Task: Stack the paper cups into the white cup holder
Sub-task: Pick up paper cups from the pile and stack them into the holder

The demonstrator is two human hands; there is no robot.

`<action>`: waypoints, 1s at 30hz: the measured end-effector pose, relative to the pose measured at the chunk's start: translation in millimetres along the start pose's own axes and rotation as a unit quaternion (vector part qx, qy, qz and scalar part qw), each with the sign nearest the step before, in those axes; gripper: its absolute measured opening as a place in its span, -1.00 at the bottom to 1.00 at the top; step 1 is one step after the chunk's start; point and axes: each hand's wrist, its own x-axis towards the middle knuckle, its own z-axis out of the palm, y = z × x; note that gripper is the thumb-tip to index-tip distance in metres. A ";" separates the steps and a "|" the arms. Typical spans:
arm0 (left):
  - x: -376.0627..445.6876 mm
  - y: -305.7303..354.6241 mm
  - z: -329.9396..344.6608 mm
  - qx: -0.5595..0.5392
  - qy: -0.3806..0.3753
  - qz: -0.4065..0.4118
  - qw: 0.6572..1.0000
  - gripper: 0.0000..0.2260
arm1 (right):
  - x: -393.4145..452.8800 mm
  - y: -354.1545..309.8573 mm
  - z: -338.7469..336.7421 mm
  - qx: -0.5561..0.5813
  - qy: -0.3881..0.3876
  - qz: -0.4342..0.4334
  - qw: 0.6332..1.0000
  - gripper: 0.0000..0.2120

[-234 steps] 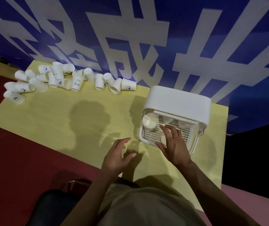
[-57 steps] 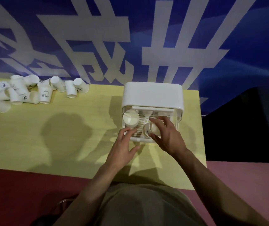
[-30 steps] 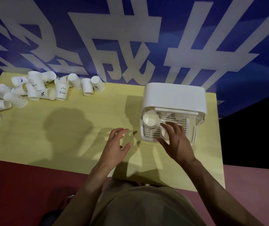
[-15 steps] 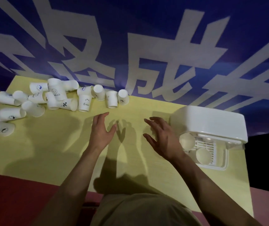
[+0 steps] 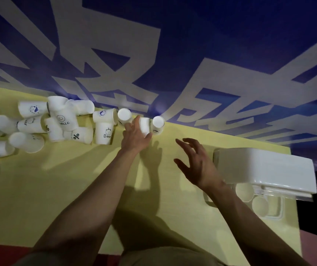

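Several white paper cups [image 5: 61, 120] lie scattered along the far left of the yellow table [image 5: 57, 189]. My left hand [image 5: 134, 137] reaches to the right end of the row and closes its thumb and fingers around an upside-down cup [image 5: 144, 126]. Another upside-down cup [image 5: 157, 124] stands just right of it, one more [image 5: 124, 116] just left. My right hand [image 5: 196, 164] hovers above the table with fingers spread, holding nothing, left of the white cup holder [image 5: 265, 167]. Two cups [image 5: 260, 206] lie in the holder's tray.
A blue banner [image 5: 173, 54] with large white characters rises right behind the table's far edge. The table's right edge runs just past the holder, with dark floor beyond. A red floor lies at the near left.
My left hand has stretched forward to the cups at the far edge and wrapped around one. My right hand has left the holder and followed leftward. The view has swung left.
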 end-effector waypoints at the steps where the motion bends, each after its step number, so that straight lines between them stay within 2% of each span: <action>1: 5.9 -0.5 2.3 0.008 -0.006 -0.003 1.000 -0.25 | 8.5 -1.5 0.8 0.004 -0.003 -0.002 1.000 -0.38; 4: 17.7 -4.9 9.2 0.025 -0.019 -0.007 0.999 -0.28 | 34.8 -1.7 9.4 0.010 -0.017 -0.001 1.000 -0.35; 8: 23.1 -16.0 16.2 -0.004 0.028 0.035 0.999 -0.48 | 76.7 -4.2 27.3 -0.015 -0.042 0.019 0.999 -0.28; 11: 15.0 -26.0 17.3 -0.048 0.051 0.062 0.996 -0.49 | 107.0 -9.5 42.5 -0.046 -0.053 0.015 0.997 -0.25; 13: 4.3 -35.7 18.0 -0.063 0.093 0.110 0.988 -0.50 | 123.1 -13.9 52.8 -0.058 -0.052 -0.005 0.997 -0.24; 15: -4.6 -47.3 20.1 -0.069 0.153 0.146 0.975 -0.61 | 135.0 -17.6 61.7 -0.074 -0.049 -0.023 0.996 -0.25; 17: -11.8 -56.2 19.5 -0.093 0.177 0.164 0.966 -0.71 | 141.6 -19.6 69.2 -0.081 -0.041 -0.030 0.995 -0.29; 25: -27.1 -65.0 11.7 -0.139 0.193 0.201 0.950 -0.69 | 133.6 -11.7 78.6 -0.031 -0.016 0.003 0.999 -0.58; 27: -28.2 -65.3 10.7 -0.136 0.203 0.225 0.943 -0.70 | 124.5 -6.2 78.4 -0.029 -0.025 0.036 0.999 -0.58; 30: -30.6 -64.4 9.4 -0.122 0.199 0.247 0.941 -0.69 | 108.8 1.0 78.8 -0.030 -0.059 0.079 0.995 -0.46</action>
